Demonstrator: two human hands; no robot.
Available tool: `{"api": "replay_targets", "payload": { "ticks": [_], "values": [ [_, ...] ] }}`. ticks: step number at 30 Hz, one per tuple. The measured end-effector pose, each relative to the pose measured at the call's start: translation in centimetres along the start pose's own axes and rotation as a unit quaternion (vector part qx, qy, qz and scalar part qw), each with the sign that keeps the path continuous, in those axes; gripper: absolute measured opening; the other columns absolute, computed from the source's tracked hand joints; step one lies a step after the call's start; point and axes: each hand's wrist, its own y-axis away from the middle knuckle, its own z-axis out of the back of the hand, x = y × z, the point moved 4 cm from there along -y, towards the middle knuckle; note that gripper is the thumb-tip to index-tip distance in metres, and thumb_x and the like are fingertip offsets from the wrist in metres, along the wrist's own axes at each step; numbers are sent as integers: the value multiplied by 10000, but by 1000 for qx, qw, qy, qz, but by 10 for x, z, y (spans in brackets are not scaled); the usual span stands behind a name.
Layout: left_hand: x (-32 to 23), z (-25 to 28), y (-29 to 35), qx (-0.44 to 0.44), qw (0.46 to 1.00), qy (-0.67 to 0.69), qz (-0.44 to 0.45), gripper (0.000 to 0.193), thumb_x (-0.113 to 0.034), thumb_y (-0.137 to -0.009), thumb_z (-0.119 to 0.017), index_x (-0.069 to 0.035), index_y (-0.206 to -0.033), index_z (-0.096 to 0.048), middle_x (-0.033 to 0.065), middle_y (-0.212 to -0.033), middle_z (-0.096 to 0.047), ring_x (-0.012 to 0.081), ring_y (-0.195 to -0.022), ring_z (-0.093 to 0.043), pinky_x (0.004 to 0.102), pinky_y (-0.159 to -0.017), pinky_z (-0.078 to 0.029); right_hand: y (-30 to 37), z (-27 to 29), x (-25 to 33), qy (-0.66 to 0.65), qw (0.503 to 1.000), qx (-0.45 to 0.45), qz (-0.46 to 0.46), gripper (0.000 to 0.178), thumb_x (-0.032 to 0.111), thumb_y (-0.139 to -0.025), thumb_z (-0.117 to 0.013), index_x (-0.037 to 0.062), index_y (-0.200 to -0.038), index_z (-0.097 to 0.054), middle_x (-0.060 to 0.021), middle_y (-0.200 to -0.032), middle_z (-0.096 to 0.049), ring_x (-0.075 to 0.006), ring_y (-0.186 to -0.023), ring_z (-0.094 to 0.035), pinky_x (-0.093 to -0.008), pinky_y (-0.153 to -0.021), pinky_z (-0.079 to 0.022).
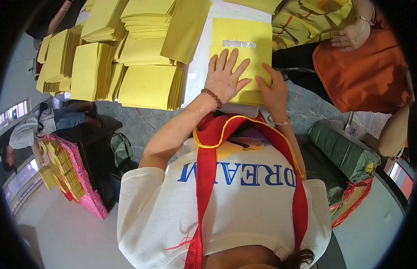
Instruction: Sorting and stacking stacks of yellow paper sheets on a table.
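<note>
My left hand (225, 78) lies flat with fingers spread on a yellow paper sheet (242, 31), which has a silver foil strip (239, 44) across it just beyond the fingertips. A beaded bracelet circles that wrist. My right hand (274, 92) is at the sheet's right edge, its thumb and forefinger apart and touching the paper; the other fingers are partly hidden. I cannot tell whether the yellow paper is one sheet or several layers.
Several stacks of yellow paper (150, 85) fill the table's left side. At the right sits a person with an orange cloth (360, 71) beside yellow bundles. A green wrapped package (343, 150) stands at lower right. Another person works at a pink-covered table (89, 188) at far left.
</note>
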Motion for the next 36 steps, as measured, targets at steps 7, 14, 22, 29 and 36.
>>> {"api": "replay_targets", "payload": {
  "ticks": [7,14,22,29,36],
  "values": [
    [0,0,-2,2,1000,11,-13,519,-447,-845,-524,-177,-1284,-467,176,-1356,-366,375,-1250,-310,539,-1002,-230,35,-20,8,481,814,-123,301,609,464,-817,-547,114,-1306,-449,-87,-1392,-388,-248,-1301,-338,-600,-1017,-160],
    [2,19,-3,-34,994,94,-41,528,-378,-815,-584,-136,-1270,-472,171,-1349,-370,360,-1242,-317,511,-998,-247,33,-22,-4,473,835,-85,267,660,478,-847,-498,84,-1360,-366,-86,-1433,-324,-264,-1329,-283,-611,-1030,-112],
    [-17,17,6,50,971,-133,-193,500,-264,-796,-544,5,-1215,-491,245,-1202,-490,317,-1036,-489,397,-800,-423,31,-23,-3,456,850,-52,257,648,454,-875,-469,69,-1379,-335,-97,-1445,-303,-265,-1349,-246,-562,-1056,-115],
    [-22,6,-3,-11,990,-112,-81,408,-210,-720,-558,-10,-1076,-554,142,-919,-577,265,-845,-554,339,-616,-453,27,28,6,-154,984,-32,89,478,312,-971,-382,25,-1353,-372,-108,-1399,-377,-202,-1316,-316,-348,-1066,-242],
    [-12,120,22,-123,971,156,-131,350,-129,-737,-542,-85,-1082,-592,46,-972,-626,207,-882,-603,318,-701,-482,20,41,-7,-272,950,-121,91,398,249,-968,-416,43,-1309,-429,-89,-1332,-454,-206,-1212,-451,-337,-983,-363]
  ]
}}
